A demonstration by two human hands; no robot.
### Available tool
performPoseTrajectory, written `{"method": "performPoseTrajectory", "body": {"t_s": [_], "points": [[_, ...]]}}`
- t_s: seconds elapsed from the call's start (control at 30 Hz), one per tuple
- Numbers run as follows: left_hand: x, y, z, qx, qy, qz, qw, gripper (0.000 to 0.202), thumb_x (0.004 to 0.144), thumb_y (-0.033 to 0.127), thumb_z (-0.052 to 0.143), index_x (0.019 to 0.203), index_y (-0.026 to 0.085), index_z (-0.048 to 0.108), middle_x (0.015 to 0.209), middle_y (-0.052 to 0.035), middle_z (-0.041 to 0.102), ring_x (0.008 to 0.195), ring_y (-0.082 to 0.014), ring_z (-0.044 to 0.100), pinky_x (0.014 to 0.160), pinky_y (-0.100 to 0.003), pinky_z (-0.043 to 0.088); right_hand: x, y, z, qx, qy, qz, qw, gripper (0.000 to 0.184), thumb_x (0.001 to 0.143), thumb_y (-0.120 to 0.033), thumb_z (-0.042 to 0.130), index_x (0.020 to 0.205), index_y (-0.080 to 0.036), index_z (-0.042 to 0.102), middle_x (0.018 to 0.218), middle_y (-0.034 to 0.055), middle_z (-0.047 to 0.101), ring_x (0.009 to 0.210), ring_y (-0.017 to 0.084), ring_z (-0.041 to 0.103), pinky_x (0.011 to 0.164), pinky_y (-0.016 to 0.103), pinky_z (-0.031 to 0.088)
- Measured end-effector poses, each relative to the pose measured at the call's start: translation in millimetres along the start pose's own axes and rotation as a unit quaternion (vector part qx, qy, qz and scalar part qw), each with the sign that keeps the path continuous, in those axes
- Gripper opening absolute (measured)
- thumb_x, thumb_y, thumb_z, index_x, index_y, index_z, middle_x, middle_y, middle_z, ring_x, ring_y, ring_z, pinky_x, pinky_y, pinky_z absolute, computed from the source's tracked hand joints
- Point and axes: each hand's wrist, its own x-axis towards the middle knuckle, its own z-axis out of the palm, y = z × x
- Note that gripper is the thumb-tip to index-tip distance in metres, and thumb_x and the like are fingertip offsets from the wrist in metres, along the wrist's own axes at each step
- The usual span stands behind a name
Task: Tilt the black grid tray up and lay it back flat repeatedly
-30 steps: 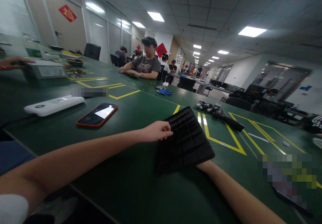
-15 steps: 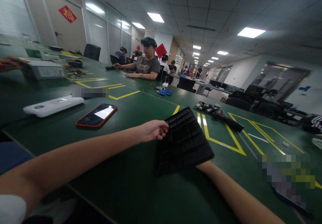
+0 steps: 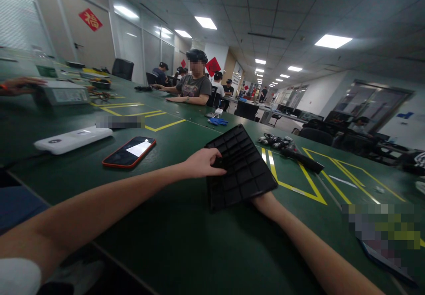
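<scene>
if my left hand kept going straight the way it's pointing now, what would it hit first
The left hand points right, its fingertips already on the near-left edge of the black compartment tray. Going on, it would meet that tray at once; beyond it lie the yellow floor-tape lines on the green table, though depth is hard to judge.

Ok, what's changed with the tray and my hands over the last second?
The black tray has tipped up steeper and shifted up and left. The left hand went from its near edge onto its face, fingers pressed on. The right hand stays hidden under it. Phone and white device lie unchanged.
</scene>
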Motion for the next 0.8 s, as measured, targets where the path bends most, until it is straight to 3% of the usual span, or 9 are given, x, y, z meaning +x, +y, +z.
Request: {"method": "performPoseTrajectory", "body": {"t_s": [0.1,0.2,0.33,0.43,0.53,0.63,0.7,0.8], "points": [[15.6,-36.4,-16.6,0.037,0.071,-0.087,0.993,0.050,0.067,0.053,0.064,0.097,0.013,0.061,0.069,0.0000,0.059,0.067,-0.0168,0.057,0.057,-0.024,0.038,7.8,11.4,-30.1,-0.083,0.051,0.054,0.994,0.071,0.075,-0.042,0.057,0.139,-0.024,0.031,0.116,0.0087,0.057,0.105,0.027,0.052,0.097,0.048,0.037],[23.6,-76.5,-35.0,0.137,0.114,-0.199,0.964,0.048,0.070,0.052,0.060,0.096,0.012,0.064,0.085,-0.0080,0.066,0.082,-0.0229,0.061,0.064,-0.027,0.043,10.1,31.7,-69.9,-0.250,0.138,0.143,0.948,0.074,0.075,-0.040,0.051,0.141,-0.019,0.027,0.107,0.0104,0.061,0.101,0.030,0.053,0.095,0.048,0.037],[22.0,-109.5,-49.0,0.224,0.087,-0.311,0.920,0.050,0.071,0.053,0.055,0.096,0.010,0.066,0.103,-0.0166,0.066,0.095,-0.0309,0.062,0.070,-0.031,0.046,0.5,62.9,-109.5,-0.415,0.150,0.255,0.860,0.072,0.078,-0.037,0.045,0.141,-0.008,0.026,0.118,0.0186,0.058,0.112,0.034,0.050,0.101,0.047,0.030],[21.3,-114.3,-50.0,0.244,0.047,-0.333,0.909,0.052,0.070,0.053,0.057,0.097,0.009,0.066,0.103,-0.0190,0.066,0.095,-0.0339,0.062,0.072,-0.034,0.048,-9.4,77.1,-120.2,-0.458,0.105,0.308,0.827,0.067,0.081,-0.039,0.039,0.138,-0.004,0.029,0.125,0.0234,0.053,0.117,0.036,0.048,0.100,0.047,0.032],[23.5,-104.9,-46.8,0.258,0.095,-0.310,0.910,0.049,0.079,0.048,0.050,0.105,0.008,0.062,0.105,-0.0193,0.066,0.097,-0.0333,0.062,0.076,-0.037,0.049,-12.4,76.0,-118.0,-0.493,0.116,0.338,0.793,0.066,0.082,-0.047,0.036,0.136,-0.009,0.034,0.131,0.0235,0.047,0.121,0.043,0.041,0.096,0.060,0.031],[23.3,-82.5,-36.5,0.244,0.168,-0.222,0.929,0.040,0.090,0.024,0.033,0.118,0.006,0.055,0.111,-0.0174,0.064,0.104,-0.0265,0.060,0.086,-0.035,0.046,-6.0,61.1,-103.9,-0.542,0.168,0.263,0.780,0.064,0.083,-0.046,0.036,0.136,-0.009,0.036,0.134,0.0210,0.044,0.125,0.044,0.033,0.098,0.067,0.025],[19.6,-62.8,-21.7,0.216,0.168,-0.131,0.953,0.043,0.087,0.010,0.029,0.124,0.005,0.050,0.115,-0.0156,0.062,0.107,-0.0214,0.059,0.090,-0.030,0.044,0.6,46.9,-86.4,-0.539,0.158,0.204,0.802,0.062,0.084,-0.042,0.036,0.135,-0.007,0.036,0.134,0.0200,0.045,0.126,0.040,0.034,0.100,0.063,0.026],[11.7,-36.3,10.2,0.192,0.090,0.008,0.977,0.048,0.080,0.001,0.035,0.125,0.008,0.050,0.121,-0.0133,0.059,0.108,-0.0198,0.057,0.092,-0.029,0.043,6.1,24.8,-49.9,-0.480,0.068,0.134,0.864,0.061,0.086,-0.043,0.036,0.136,-0.008,0.036,0.137,0.0177,0.044,0.129,0.034,0.034,0.105,0.054,0.028]]}}
